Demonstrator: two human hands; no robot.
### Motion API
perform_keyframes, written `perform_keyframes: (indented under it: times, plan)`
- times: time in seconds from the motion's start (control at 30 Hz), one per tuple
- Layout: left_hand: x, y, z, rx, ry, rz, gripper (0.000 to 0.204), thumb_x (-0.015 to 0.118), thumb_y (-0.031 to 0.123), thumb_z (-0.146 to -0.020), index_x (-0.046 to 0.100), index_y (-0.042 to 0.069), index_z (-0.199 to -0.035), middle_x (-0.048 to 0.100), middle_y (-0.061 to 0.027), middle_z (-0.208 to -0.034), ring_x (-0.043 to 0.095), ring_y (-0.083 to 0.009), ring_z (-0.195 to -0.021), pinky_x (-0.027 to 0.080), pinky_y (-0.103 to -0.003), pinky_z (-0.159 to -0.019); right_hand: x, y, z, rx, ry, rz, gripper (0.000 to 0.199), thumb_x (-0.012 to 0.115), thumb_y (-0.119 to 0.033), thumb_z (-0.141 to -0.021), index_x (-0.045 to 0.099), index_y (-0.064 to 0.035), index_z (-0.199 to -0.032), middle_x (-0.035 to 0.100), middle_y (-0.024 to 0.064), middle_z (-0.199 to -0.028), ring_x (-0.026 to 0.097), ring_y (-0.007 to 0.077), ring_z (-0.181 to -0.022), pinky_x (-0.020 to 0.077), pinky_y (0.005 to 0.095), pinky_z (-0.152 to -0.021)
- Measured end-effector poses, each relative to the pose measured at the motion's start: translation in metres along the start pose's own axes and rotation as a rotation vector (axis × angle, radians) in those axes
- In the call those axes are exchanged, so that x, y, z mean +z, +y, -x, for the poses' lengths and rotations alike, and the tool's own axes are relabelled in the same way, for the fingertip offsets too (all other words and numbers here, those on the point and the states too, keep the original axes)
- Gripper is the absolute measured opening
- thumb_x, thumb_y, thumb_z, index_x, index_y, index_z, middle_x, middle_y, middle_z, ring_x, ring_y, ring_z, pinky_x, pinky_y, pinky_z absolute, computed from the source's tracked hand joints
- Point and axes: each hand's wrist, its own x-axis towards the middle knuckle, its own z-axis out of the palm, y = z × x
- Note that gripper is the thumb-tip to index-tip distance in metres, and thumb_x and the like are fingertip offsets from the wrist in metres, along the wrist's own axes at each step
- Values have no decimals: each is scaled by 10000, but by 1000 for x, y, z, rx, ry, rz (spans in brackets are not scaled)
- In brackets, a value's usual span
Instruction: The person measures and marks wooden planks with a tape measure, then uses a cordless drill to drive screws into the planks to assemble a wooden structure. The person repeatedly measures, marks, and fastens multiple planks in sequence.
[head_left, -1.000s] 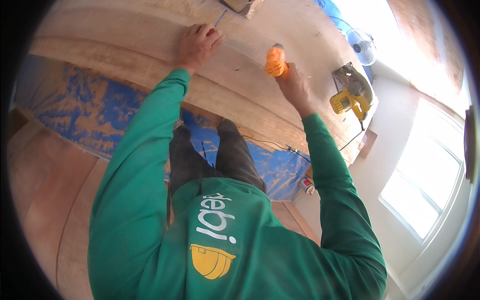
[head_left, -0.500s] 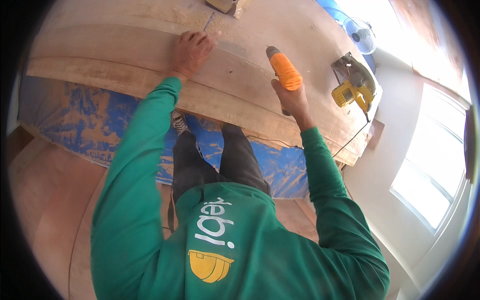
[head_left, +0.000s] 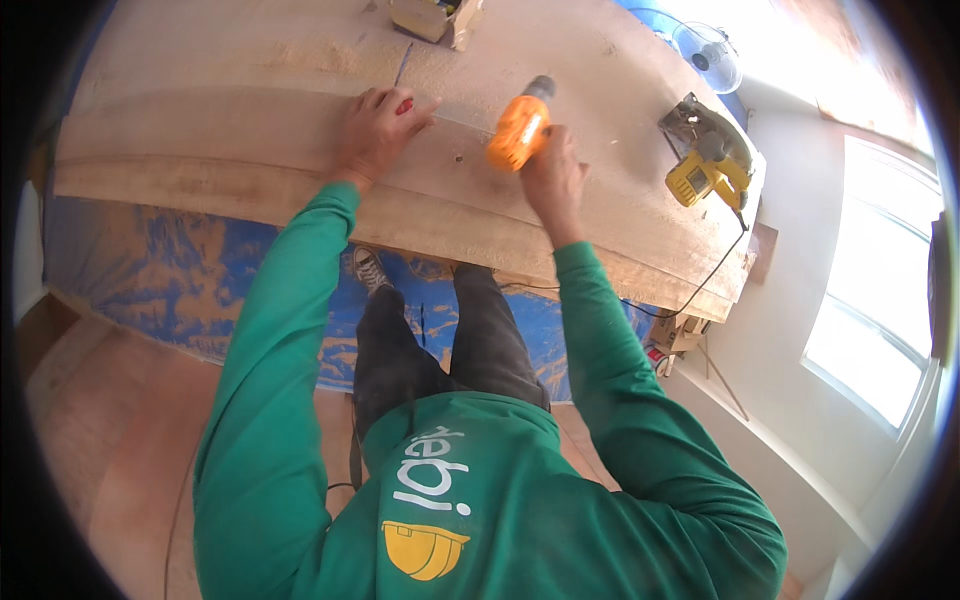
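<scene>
Board: spanning the upper frame, ending above the blue sheet, leaving open room left of the saw.
Right hand: gripping the drill, upper centre.
Drill: jutting up and left of those fingers.
Left hand: curling around a red thing.

On my right I see a yellow-and-grey circular saw and a bright rectangular window; below, dusty blue sheeting.

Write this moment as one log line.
Left hand: at red item | Right hand: holding orange drill | Saw: on board, right end
</scene>
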Motion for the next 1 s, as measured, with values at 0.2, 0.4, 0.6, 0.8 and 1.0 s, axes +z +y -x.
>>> perform_keyframes:
  times: [0.2,0.4,0.6,0.8,1.0]
  plan:
    - [6,-3,1,-24,22,94,400,840,403,-945,799,413,-1343,632,43,-1150,631,-221,-1076,574,-404,-943,-7,47,-16,195,-121,37,658,853,-369,-929,546,-4,-1382,654,237,-1431,624,415,-1388,396,701,-1158]
    - [7,-4,0,-27,19,76,400,844,373,-939,804,402,-1336,633,38,-1155,634,-226,-1070,576,-400,-945,-20,17,39,214,17,293,665,835,-376,-967,552,30,-1411,650,257,-1405,617,435,-1367,468,669,-1111]
    - [6,-3,-1,-28,30,109,391,840,362,-939,808,369,-1329,639,30,-1154,641,-235,-1067,583,-413,-930,12,-52,33,-352,-196,-61,310,735,-196,-1027,666,-6,-1262,705,216,-1216,708,421,-1166,586,527,-997]
    - [7,-2,0,-40,48,107,396,842,308,-929,803,401,-1312,639,59,-1070,651,-204,-1045,584,-398,-914,28,-45,12,-504,-197,-137,203,694,-215,-1053,721,-31,-1134,739,190,-1149,737,417,-1088,599,530,-930]
    - [8,-5,2,-6,44,108,385,831,259,-917,814,401,-1274,640,68,-1128,653,-190,-1070,588,-387,-929,27,-47,19,-421,-61,-367,170,720,-184,-1041,751,-25,-1089,751,187,-1088,731,426,-1072,589,514,-912]
